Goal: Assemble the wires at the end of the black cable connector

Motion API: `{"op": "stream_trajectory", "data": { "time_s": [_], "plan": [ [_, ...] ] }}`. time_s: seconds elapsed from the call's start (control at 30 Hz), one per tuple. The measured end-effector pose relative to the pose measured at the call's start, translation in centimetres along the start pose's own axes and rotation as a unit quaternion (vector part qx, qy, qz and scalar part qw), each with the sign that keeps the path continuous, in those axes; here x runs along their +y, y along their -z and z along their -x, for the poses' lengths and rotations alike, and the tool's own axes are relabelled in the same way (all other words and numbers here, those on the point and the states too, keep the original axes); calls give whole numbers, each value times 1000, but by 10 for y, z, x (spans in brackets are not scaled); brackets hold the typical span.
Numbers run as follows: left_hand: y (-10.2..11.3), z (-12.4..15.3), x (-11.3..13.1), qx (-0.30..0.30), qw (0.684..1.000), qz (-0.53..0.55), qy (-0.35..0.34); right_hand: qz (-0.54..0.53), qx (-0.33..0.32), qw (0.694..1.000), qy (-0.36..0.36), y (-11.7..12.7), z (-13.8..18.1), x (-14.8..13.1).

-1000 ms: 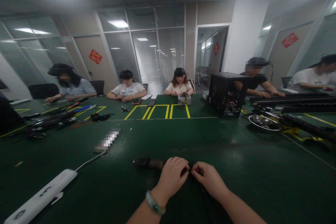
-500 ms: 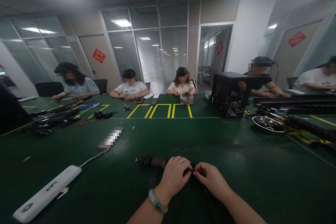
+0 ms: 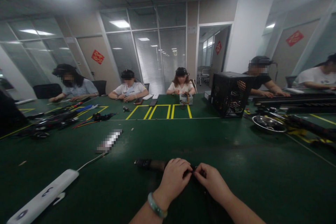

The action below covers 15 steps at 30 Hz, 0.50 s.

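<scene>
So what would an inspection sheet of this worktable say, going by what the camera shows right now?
Surface: green table mat, with yellow tape lines at the far side.
Job's things: dark rod-like piece lying on the mat, sticking out past the left hand.
Clutter: white power strip near left; black mesh case and metal bowl at right; tools and wires far left.
Hands: left hand curled over the piece; right hand pinching it where the fingertips meet.
Cables: white cord from the power strip; dark strands between the forearms, too dim to identify.
Surroundings: five other people seated around the table; glass partitions behind.
</scene>
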State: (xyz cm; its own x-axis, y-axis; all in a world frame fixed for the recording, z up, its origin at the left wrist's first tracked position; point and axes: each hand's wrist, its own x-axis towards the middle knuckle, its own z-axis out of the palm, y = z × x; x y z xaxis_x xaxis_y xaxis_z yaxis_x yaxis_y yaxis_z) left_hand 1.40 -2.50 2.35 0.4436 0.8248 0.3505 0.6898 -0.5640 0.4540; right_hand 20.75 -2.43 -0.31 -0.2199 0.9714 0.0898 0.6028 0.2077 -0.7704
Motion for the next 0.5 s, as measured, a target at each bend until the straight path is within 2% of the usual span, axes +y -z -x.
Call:
{"op": "stream_trajectory", "data": {
  "time_s": [0.5],
  "plan": [
    [-4, -2, -3, -1, 1000, -11, -5, 26, 8, 1000, -14, -1, 1, -7]
  ]
}}
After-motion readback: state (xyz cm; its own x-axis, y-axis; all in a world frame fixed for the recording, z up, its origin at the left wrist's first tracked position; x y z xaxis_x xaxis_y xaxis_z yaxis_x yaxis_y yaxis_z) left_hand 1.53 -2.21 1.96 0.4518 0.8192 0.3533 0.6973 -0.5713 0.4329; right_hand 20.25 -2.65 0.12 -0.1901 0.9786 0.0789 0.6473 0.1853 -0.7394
